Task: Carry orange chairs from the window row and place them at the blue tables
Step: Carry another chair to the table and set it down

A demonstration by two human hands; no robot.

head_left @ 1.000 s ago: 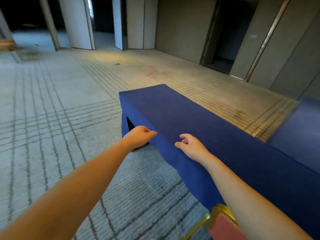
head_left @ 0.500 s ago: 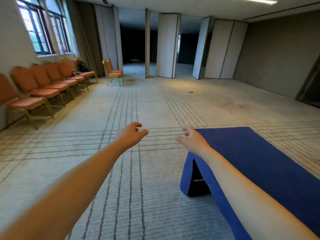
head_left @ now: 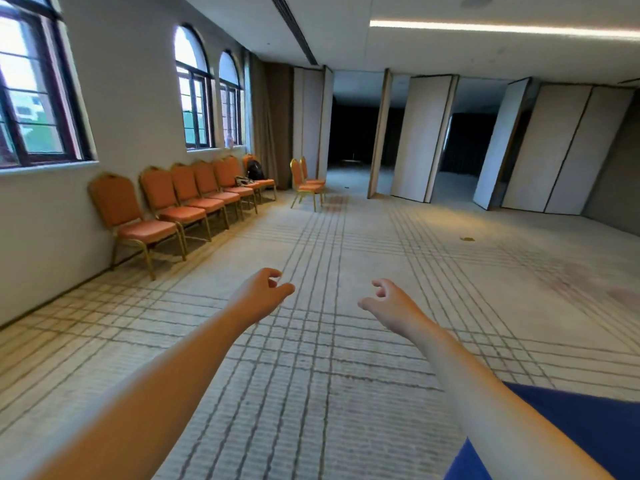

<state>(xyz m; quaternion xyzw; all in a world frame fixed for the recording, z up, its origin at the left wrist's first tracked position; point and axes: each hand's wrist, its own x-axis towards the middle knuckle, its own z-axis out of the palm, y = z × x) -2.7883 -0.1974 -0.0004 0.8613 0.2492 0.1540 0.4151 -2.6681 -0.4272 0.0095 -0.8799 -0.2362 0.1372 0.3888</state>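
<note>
Orange chairs [head_left: 194, 202] in a row along the left wall, under the windows [head_left: 197, 109], well apart from the blue surface [head_left: 571, 427] at the near right corner. Left hand [head_left: 258, 294] out in front over the carpet [head_left: 329, 358], fingers loosely curled, holding nothing; right hand [head_left: 391, 304] likewise, relaxed, half open and empty. Looks like the fetching step: facing the row, with bare carpet between. Next calls for crossing to the row and choosing one chair, most likely the nearest chair [head_left: 138, 220], set slightly apart from its neighbours. Calls for a grip with both hands, probably on the backrest and the seat edge, then a lift clear of the next chair's gold legs. Better to skip the far end of the row, with a dark backpack [head_left: 255, 169] and some small item on the seats. Two more chairs [head_left: 308, 183] alone further off, near the folding wall panels [head_left: 426, 136]
</note>
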